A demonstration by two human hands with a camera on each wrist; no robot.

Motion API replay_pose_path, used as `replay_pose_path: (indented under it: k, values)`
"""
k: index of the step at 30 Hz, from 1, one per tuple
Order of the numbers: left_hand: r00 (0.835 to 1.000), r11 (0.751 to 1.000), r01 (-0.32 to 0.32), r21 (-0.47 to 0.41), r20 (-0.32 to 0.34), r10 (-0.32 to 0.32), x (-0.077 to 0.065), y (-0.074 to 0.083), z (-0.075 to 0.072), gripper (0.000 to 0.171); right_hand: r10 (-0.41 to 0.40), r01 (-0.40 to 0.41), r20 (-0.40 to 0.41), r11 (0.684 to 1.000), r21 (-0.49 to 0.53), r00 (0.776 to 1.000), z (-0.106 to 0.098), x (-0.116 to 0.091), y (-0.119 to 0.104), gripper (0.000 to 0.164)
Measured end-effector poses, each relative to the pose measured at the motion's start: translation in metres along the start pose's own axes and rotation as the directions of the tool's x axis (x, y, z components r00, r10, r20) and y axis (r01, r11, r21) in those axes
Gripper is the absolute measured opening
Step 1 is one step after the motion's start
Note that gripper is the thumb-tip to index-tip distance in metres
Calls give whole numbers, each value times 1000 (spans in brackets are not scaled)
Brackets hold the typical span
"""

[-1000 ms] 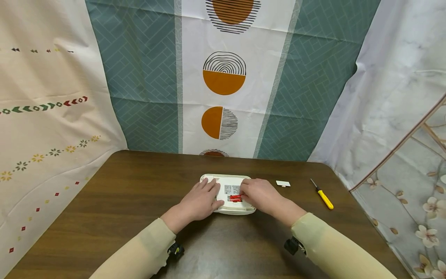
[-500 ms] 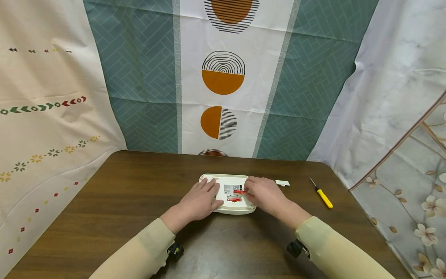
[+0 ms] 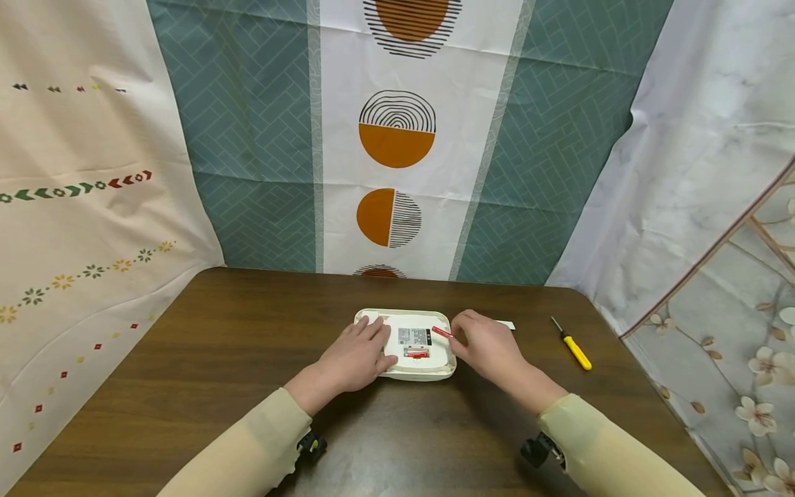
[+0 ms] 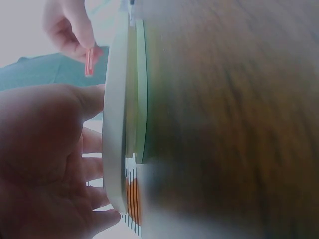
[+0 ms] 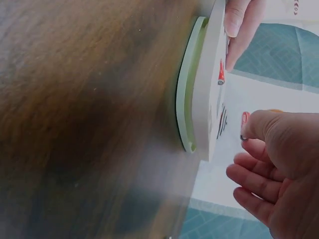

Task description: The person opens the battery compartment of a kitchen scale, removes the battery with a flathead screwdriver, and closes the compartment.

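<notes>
A white oval device (image 3: 410, 376) lies on the table with its labelled underside up. My left hand (image 3: 357, 353) rests spread on its left part, thumb near the front edge. In the small battery compartment sits one red battery (image 3: 417, 355); the slot beside it holds none. Above the device's right end, my right hand (image 3: 487, 345) pinches a second red battery (image 3: 442, 332) between thumb and finger. The right wrist view shows that battery (image 5: 244, 122) held apart from the device, at the tip of the thumb.
A white battery cover (image 3: 508, 324) lies behind the right hand, partly hidden by it. Farther right on the brown table (image 3: 261, 324) is a screwdriver (image 3: 577, 351) with a yellow handle. Patterned cloths (image 3: 261, 138) hang around the table.
My right hand has lifted one battery out of the compartment and moved right and up with it. The left hand has stayed on the device.
</notes>
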State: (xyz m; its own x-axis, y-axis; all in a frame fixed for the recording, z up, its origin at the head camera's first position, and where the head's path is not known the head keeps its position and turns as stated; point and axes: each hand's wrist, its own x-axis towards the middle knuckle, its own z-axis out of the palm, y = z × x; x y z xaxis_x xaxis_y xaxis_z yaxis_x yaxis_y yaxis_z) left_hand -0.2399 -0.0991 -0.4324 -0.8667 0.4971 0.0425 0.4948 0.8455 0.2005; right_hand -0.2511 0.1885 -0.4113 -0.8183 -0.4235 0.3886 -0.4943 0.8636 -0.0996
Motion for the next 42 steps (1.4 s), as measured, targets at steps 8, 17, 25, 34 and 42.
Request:
replay_pose_path:
  k: [8,17,25,34,42]
  values:
    - [1000,1000,-2,-5,-1,2,-1,0,-1,67,106,-105,-6,994,32,994,-5,-9,12,12]
    - [1000,1000,5,-12,9,-5,-1,2,-2,67,155,-154,-28,987,37,988,-12,-23,29,14]
    - [1000,1000,0,-3,8,0,0,0,0,67,186,-185,-53,983,22,981,-18,-35,45,11]
    - [1000,1000,1,-10,9,-1,-1,0,0,67,231,-230,-72,973,21,970,-19,-47,61,5]
    - [1000,1000,1,-12,5,-1,-1,1,-1,68,269,-269,-73,963,11,960,-20,-52,69,7]
